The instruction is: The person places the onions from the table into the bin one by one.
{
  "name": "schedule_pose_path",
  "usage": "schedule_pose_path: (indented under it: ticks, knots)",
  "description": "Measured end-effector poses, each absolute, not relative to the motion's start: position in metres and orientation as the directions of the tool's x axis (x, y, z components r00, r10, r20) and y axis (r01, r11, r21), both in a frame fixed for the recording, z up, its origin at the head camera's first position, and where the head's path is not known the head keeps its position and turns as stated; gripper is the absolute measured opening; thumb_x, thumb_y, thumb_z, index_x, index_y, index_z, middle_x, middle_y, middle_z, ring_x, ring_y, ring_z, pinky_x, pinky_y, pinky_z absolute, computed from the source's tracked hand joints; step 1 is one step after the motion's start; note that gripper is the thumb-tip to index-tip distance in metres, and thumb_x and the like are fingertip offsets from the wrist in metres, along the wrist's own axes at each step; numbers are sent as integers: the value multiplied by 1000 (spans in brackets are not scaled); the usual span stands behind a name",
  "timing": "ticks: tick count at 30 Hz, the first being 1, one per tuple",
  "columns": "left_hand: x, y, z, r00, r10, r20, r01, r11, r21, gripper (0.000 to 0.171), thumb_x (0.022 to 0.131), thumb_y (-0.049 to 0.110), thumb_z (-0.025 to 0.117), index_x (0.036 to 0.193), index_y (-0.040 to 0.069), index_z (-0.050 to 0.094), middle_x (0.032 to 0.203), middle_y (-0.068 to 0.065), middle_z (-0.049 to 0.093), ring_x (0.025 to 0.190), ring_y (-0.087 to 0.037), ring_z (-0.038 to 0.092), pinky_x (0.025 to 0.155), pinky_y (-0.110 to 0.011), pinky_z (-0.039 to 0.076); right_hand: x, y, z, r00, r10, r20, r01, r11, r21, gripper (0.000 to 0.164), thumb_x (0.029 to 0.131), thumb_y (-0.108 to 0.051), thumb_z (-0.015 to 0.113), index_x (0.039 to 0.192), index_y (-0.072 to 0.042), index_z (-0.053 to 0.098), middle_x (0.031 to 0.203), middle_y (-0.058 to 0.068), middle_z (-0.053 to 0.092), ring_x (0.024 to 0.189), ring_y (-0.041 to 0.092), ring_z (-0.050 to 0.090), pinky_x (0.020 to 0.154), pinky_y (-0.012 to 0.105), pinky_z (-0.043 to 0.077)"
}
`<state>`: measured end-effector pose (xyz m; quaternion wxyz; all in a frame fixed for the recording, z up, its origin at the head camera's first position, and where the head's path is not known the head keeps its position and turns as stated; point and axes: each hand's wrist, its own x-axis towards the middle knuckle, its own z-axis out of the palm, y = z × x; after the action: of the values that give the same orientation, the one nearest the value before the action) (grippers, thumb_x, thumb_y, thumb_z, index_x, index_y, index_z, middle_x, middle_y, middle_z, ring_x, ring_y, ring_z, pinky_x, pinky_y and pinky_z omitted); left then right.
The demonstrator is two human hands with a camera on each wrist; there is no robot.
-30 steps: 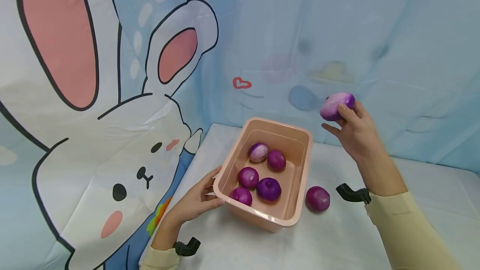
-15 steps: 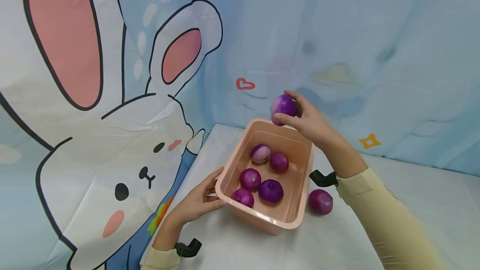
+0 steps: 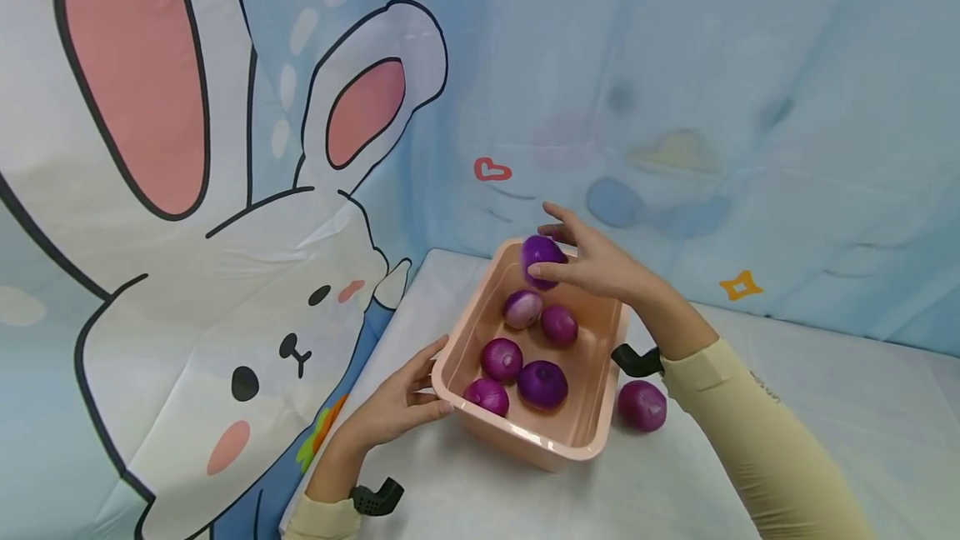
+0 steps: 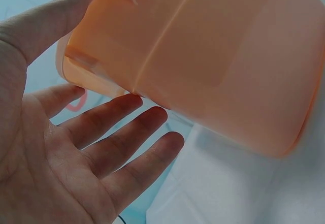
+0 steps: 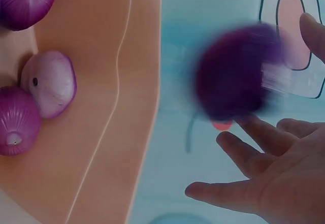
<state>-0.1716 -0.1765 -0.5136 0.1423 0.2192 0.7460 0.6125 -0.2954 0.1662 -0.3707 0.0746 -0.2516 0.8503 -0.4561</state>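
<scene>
A purple onion (image 3: 542, 259), blurred in the right wrist view, is in the air over the far end of a peach plastic bin (image 3: 517, 434). My right hand (image 3: 600, 265) is beside it with fingers spread and thumb away from it. Inside the bin lie several onions, among them a pale-and-purple one (image 3: 522, 309) and a dark purple one (image 3: 542, 385). My left hand (image 3: 401, 407) is at the bin's left side, thumb by the rim and straight fingers along the outer wall (image 4: 203, 46).
Another purple onion (image 3: 642, 406) sits on the white tabletop (image 3: 720, 457), just right of the bin. A blue curtain (image 3: 750, 107) with a printed rabbit (image 3: 285, 273) stands behind and to the left. Each wrist wears a black camera mount.
My right hand has carried the onion left from beyond the bin's right side to over its far end. There its fingers have spread off the onion, which is now lower. The left hand stays put.
</scene>
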Motion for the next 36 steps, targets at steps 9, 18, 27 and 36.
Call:
schedule_pose_path:
  ticks: [9, 18, 27, 36]
  knots:
    - [-171, -177, -513, -864, 501, 55, 154, 160, 975, 91, 94, 25, 81, 166, 31, 25, 158, -9, 44, 137, -39, 50, 101, -38, 52, -292, 172, -366, -867, -481, 127, -370, 452, -812, 96, 96, -37, 77, 168, -27, 14, 158, 5, 45, 151, 27, 31, 118, 62, 27]
    - [-173, -177, -515, -861, 505, 67, 163, 150, 975, 90, 95, 25, 80, 166, 29, 25, 157, -11, 45, 136, -38, 51, 101, -36, 52, -288, 180, -364, -880, -458, 123, -359, 473, -805, 98, 94, -42, 78, 167, -30, 14, 157, 3, 46, 150, 26, 33, 116, 61, 31]
    - [-172, -177, -513, -869, 493, 55, 162, 176, 971, 91, 94, 25, 81, 166, 31, 26, 157, -9, 46, 135, -32, 53, 100, -36, 53, -279, 198, -361, -881, -445, 157, -389, 496, -776, 85, 99, -36, 73, 166, -28, 22, 155, 4, 49, 149, 28, 35, 116, 63, 29]
    - [-172, -177, -515, -863, 502, 62, 171, 173, 970, 91, 94, 24, 80, 166, 31, 25, 158, -10, 44, 135, -32, 53, 102, -41, 52, -252, 234, -371, -859, -483, 169, -510, 781, -361, 62, 102, -31, 70, 151, 0, 49, 149, 21, 53, 139, 44, 45, 110, 73, 30]
